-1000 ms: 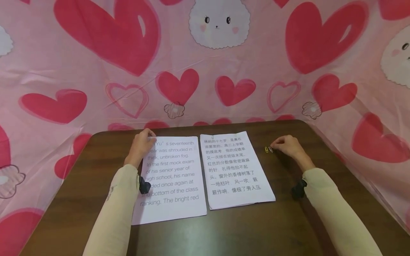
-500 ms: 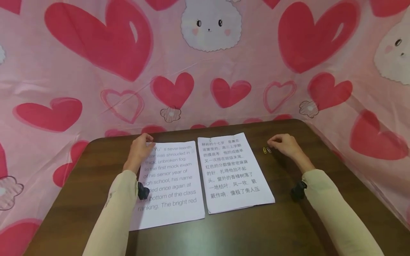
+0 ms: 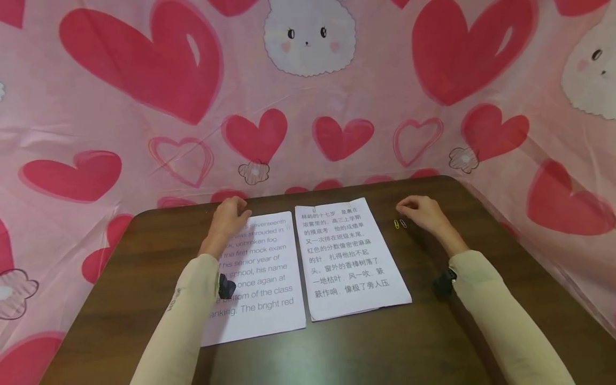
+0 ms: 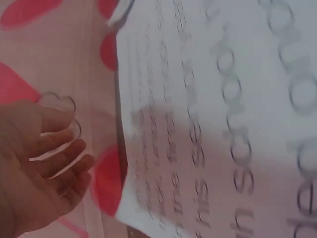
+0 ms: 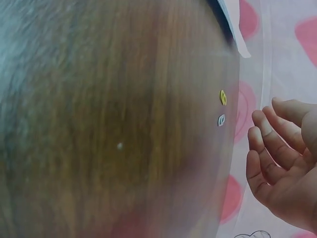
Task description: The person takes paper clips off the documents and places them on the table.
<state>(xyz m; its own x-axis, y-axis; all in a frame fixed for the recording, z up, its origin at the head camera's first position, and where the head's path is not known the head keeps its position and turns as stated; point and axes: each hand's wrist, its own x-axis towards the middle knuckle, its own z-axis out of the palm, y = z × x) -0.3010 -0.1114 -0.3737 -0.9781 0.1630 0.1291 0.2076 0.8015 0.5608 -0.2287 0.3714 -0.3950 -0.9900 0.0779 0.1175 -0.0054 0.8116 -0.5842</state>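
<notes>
My left hand [image 3: 228, 219] is over the top left of a stack of white sheets with English print [image 3: 264, 291]. In the left wrist view its fingers [image 4: 64, 166] are loosely bent and hold nothing, apart from the paper edge. My right hand [image 3: 422, 213] hovers just beyond two paper clips, one yellow [image 3: 397, 224] and one whitish [image 3: 403, 223], lying on the table. The right wrist view shows its fingers [image 5: 270, 146] relaxed with nothing between them. Between the hands lies a stack with Chinese print [image 3: 353, 262], a paper clip [image 3: 314, 209] at its top edge.
The dark wooden table [image 3: 356, 347] has rounded far corners. Behind it and along the sides hangs a pink cloth [image 3: 298, 91] with hearts and white fluffy faces. The two paper stacks lie side by side with a narrow gap.
My left hand has shifted right across the top of the English stack. The right hand has drawn slightly up and away from the two loose clips. The head view has turned a little.
</notes>
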